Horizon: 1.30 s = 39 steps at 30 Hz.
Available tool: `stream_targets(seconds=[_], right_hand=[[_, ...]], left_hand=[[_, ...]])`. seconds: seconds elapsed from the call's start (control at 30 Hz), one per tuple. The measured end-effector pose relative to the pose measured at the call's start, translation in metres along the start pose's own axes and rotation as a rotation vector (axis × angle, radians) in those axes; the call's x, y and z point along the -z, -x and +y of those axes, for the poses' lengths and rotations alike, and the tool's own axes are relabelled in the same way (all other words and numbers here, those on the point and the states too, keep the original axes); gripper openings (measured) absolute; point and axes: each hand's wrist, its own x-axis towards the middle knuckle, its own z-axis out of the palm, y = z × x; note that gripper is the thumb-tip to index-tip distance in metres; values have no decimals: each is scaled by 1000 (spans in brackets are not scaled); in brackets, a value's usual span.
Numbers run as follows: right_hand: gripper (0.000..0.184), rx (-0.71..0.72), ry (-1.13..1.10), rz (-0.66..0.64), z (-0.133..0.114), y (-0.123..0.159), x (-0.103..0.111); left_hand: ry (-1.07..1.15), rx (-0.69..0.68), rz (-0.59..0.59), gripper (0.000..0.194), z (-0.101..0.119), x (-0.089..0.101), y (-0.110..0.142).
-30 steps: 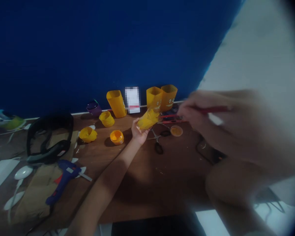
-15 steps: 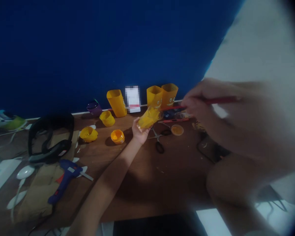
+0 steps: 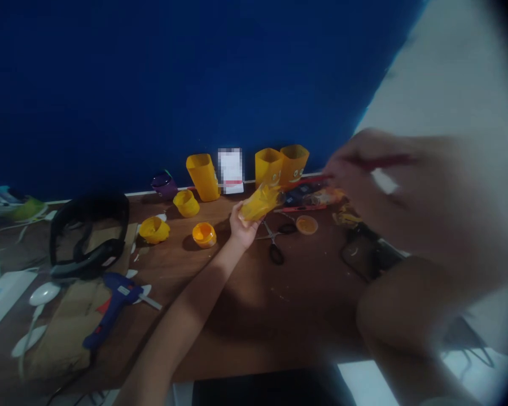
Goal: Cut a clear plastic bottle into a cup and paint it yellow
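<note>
My left hand (image 3: pixel 242 230) is wrapped round the base of a clear plastic bottle (image 3: pixel 260 204) streaked with yellow paint, tilted up to the right above the table. Close to the camera and blurred, my right hand (image 3: pixel 389 197) pinches a red paintbrush (image 3: pixel 313 180). The brush's front end reaches the bottle's far side; whether it touches, I cannot tell. Left of my left hand stands an open jar of orange-yellow paint (image 3: pixel 204 235). To the right lie scissors (image 3: pixel 275 251) and a small round lid (image 3: pixel 307 225) with orange paint in it.
Yellow containers, one at left (image 3: pixel 202 177) and two with faces (image 3: pixel 294 163), stand by the blue wall. Two yellow cut cups (image 3: pixel 154 230) and a purple cup (image 3: pixel 164 185) are at left. A blue glue gun (image 3: pixel 114 310) lies on cardboard (image 3: pixel 61 344), beside a black headband-like object (image 3: pixel 88 265).
My right hand has shifted slightly right and up with the paintbrush. My left hand still grips the bottle, which has turned a little. The whole view has shifted slightly.
</note>
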Motion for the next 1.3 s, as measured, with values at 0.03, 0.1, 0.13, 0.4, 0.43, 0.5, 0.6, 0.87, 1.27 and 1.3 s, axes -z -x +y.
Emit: stream_targets(seconds=[0.03,0.1,0.13,0.4,0.43,0.5,0.6,0.87,1.27,1.3], right_hand=[[21,-18,-6,1,-2,2,3],[21,-25,-48,-20,-6,3,7],[19,-11,-80,-37,-6,2,7],[27,120,-90,-244,10,-15,-16],[28,109,-83,-236,12,-15,-17],[24,80,-68,-163,15,-12,-15],[19,39,-5,-59,12,-4,-6],[17,113,-85,-99,5,-5,-3],[17,11,-10,-43,10,-3,-5],[17,-1,-3,-27,8,-1,-2]], left_hand=[[-1,0,2,22,0,1,-1],[-4,2,-1,22,0,1,-1],[-5,3,-6,22,0,1,-1],[11,12,-2,19,-3,-7,3],[7,12,2,19,-3,-7,4],[0,15,17,19,-3,-8,4],[7,22,31,19,-1,-5,1],[14,19,32,21,0,-4,-2],[13,19,27,17,3,-3,3],[11,21,25,17,3,-2,1]])
